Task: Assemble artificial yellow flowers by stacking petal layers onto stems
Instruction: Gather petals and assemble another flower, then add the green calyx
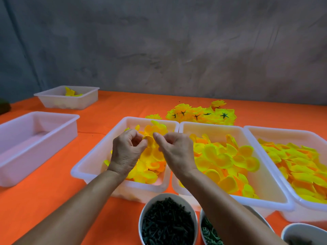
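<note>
Above the leftmost of three petal-filled white tubs [99, 161] near the front edge of the orange table [53, 200], a yellow petal layer [149, 140] is pinched between the curled fingers of the left hand [126, 150] and the right hand [177, 152]; whether a stem is held cannot be told. Layers clinging together could be lifted as one and stacked double. The thin layer could also be creased by a tight pinch, or dropped among the loose petals below.

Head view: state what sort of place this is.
Probably a small craft assembly bench: white tubs sorted full of yellow petals, bowls of green stem parts, a pile of finished flowers on an orange-covered table.
</note>
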A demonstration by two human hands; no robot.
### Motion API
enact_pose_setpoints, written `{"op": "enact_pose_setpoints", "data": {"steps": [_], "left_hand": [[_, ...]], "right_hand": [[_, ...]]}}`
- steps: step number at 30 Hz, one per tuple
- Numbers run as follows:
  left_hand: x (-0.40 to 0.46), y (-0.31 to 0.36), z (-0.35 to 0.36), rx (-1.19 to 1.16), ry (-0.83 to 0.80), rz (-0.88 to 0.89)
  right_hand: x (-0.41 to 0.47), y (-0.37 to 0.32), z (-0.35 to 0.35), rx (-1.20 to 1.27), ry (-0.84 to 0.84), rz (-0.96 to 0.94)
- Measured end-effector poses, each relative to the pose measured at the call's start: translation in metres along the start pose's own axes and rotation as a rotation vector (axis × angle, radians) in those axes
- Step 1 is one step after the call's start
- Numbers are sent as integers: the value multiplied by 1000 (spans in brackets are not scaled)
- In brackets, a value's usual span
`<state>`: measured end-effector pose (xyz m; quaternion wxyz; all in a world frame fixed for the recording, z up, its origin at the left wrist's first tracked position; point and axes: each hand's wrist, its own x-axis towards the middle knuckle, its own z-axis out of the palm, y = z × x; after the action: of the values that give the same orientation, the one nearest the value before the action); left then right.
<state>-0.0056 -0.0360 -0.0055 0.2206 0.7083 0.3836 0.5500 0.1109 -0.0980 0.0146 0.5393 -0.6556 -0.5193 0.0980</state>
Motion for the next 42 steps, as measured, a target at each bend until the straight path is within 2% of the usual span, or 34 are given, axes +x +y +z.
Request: {"op": "enact_pose_setpoints", "data": {"steps": [2,4,9,12,16,21,26,31,38,42], "left_hand": [[-1,3,1,7,-42,80],[-3,5,2,-6,-114,152],[-3,6,4,-66,-221,176],[-1,6,3,-77,-196,112],[2,2,3,-215,-154,-94],[3,3,2,-356,-178,-221],[2,5,0,-381,-267,-205],[1,8,3,-402,-301,-213],[1,6,5,-432,-369,-194],[0,5,5,-450,-433,-186]], "right_hand": [[-1,-3,1,215,-183,283],[-2,-2,1,413,-254,483],[4,2,-4,717,-186,648],[7,4,-7,712,-191,570],[8,11,-7,582,-204,366],[7,16,-5,500,-320,224],[6,19,-5,392,-379,174],[4,18,-4,416,-387,176],[8,15,-12,733,-259,238],[8,15,-13,765,-237,238]]}}
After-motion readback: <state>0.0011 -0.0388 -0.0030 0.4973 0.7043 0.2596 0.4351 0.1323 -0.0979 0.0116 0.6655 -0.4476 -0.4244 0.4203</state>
